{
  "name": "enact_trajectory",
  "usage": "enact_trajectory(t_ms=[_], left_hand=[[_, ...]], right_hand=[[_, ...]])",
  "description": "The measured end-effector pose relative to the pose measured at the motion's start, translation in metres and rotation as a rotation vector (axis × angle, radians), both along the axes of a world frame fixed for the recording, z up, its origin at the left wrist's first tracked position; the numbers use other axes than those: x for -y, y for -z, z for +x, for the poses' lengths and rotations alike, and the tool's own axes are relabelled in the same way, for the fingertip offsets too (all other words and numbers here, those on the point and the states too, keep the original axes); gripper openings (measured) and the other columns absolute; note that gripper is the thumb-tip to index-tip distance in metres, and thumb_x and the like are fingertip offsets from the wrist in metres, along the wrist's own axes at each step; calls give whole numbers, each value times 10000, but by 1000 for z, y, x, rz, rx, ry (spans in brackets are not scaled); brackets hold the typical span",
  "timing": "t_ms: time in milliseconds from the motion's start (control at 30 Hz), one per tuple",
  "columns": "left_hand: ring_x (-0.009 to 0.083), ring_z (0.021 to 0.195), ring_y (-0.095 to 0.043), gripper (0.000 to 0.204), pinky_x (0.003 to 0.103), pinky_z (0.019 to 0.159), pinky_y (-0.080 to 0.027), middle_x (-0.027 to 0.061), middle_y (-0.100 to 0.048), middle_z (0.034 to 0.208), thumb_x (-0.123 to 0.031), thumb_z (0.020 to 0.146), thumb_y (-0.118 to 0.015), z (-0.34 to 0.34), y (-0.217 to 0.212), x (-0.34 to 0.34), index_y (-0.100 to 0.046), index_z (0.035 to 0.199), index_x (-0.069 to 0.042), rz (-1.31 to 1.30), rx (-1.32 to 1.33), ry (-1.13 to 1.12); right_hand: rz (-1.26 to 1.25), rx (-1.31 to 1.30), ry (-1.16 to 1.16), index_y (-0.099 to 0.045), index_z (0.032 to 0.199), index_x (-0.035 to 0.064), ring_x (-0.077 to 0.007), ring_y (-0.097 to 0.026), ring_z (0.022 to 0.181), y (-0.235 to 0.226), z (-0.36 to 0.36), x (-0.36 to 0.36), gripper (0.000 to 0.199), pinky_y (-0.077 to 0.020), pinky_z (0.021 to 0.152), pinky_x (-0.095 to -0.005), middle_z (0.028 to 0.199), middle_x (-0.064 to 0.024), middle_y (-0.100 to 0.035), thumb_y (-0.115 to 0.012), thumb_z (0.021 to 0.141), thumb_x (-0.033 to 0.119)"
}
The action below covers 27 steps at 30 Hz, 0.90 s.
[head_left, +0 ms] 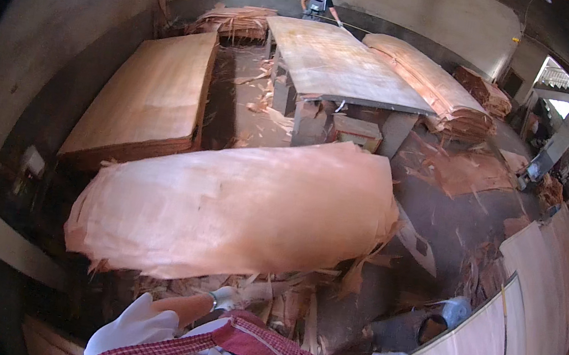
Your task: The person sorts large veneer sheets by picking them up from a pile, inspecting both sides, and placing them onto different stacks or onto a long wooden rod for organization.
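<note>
My left hand (228, 298), in a pale glove, hangs low in front of my body, just short of a thick stack of wood veneer sheets (238, 204). It looks apart from the stack, and its fingers are too small and blurred to read. The stack's sheets are pale pinkish, with ragged, curling edges. Loose veneer scraps (282, 306) lie below it, close to the hand. My right hand is out of the picture.
Behind stands a long work table (343, 59) with a sheet on top. At its far end is a co-worker (317, 2). A flat veneer stack (151, 95) lies left, another (433, 86) right. Large sheets (463, 352) lean at the near right, beside a dark cylinder (408, 329).
</note>
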<state>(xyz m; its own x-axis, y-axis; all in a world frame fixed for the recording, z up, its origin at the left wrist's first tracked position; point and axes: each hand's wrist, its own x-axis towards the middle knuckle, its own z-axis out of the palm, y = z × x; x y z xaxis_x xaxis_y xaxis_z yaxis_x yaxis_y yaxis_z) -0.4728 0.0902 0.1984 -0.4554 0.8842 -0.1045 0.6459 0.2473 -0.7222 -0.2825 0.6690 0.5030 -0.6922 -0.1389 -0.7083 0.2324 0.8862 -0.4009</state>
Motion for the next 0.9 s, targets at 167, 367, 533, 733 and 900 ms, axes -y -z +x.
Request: enact_trajectory(t_ms=[167, 367, 533, 733, 900], left_hand=[[288, 831, -620, 302, 376, 749, -494, 146, -656, 907, -282, 858, -609, -187, -69, -89, -610, 991, -11, 1017, 1030, -262], [291, 834, -622, 309, 367, 758, -482, 161, -644, 868, -279, 907, -559, -331, -164, -229, -590, 1074, -21, 1112, 1489, -506], [310, 795, -634, 282, 403, 701, -490, 185, -649, 866, -266, 872, -568, -394, -222, -390, -612, 968, -5, 1072, 1681, -396], [221, 751, -605, 281, 359, 688, -483, 107, -644, 832, -247, 888, -552, -454, -254, -573, -606, 1011, 1, 826, 1922, -375], [181, 830, -571, 310, 334, 759, -458, 75, -601, 929, -284, 955, -477, -493, -263, -726, -566, 1095, -22, 582, 1927, -57]], right_hand=[[38, -391, 485, -578, 1158, -25, -353, -606, 1003, -93, -85, 10, 432, -465, 876, -409, 1073, -217, -636, -635, 818, 235], [-14, -403, 848, -616, 1069, 15, -141, -511, 558, -54, -138, -45, 332, -428, 514, -289, 702, -34, -559, -564, 895, 294], [11, -485, 1096, -626, 1053, 11, -111, -474, 507, -32, -170, -120, 338, -392, 454, -275, 657, -6, -527, -549, 911, 308], [115, -398, 1339, -637, 1019, -43, -167, -553, 538, -20, -229, -230, 384, -431, 487, -318, 674, -87, -596, -542, 898, 310], [75, -395, 1506, -635, 852, -33, -168, -597, 517, 18, -240, -305, 276, -463, 453, -302, 668, -80, -583, -592, 868, 239]])
